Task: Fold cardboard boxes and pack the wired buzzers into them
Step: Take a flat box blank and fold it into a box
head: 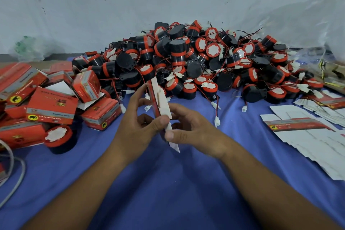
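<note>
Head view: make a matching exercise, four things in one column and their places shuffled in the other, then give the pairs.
Things
1. unfolded box blank
2. heap of wired buzzers
3. folded red boxes
4. spread of flat box blanks

Places
A. far middle of the blue cloth
B. right side of the cloth
C. pinched between the left hand and the right hand
D. left side of the cloth

Pairs: 1-C, 2-A, 3-D, 4-B
</note>
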